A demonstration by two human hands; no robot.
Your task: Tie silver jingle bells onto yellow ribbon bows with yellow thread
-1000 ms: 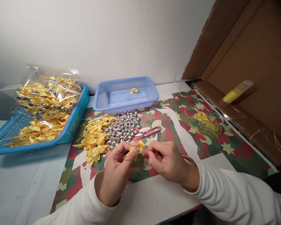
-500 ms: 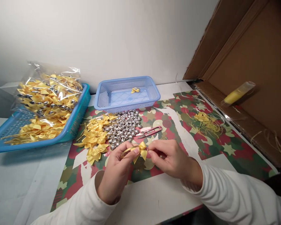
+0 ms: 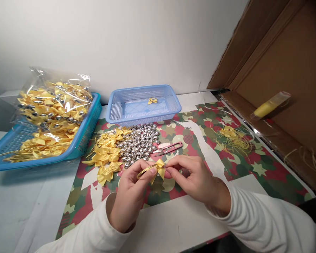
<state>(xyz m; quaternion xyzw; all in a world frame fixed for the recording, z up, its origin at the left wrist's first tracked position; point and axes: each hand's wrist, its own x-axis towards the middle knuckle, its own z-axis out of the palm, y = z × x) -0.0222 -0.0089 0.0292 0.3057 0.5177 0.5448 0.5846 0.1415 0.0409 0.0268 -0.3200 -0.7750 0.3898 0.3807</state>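
Head view shows a yellow bow point(image 3: 160, 168) pinched between both hands above the near part of the patterned mat point(image 3: 200, 140). The left hand point(image 3: 133, 191) grips it from the left, thumb and forefinger closed on the bow's left side, where a gold loop point(image 3: 145, 170) curves out over the fingertips. The right hand point(image 3: 193, 177) meets it from the right, its thumb and forefinger closed on the bow's centre. The bow sits right between the two sets of fingertips, held off the mat.

Just beyond the hands, a pile of silver bells point(image 3: 138, 142) lies on the mat, with loose yellow bows point(image 3: 106, 154) touching its left edge. Red snips point(image 3: 168, 148) lie just right of the bells. Further right on the mat is a tangle of yellow scraps point(image 3: 233, 137).

At the mat's far edge stands a light blue basket point(image 3: 116, 109) with one small bow point(image 3: 152, 101) inside. At the table's left, a teal tray point(image 3: 86, 138) holds more bows and a clear bag point(image 3: 54, 102) of bows and bells. A cardboard box point(image 3: 279, 63) stands open at the right, with a yellow packet point(image 3: 268, 105) on it.
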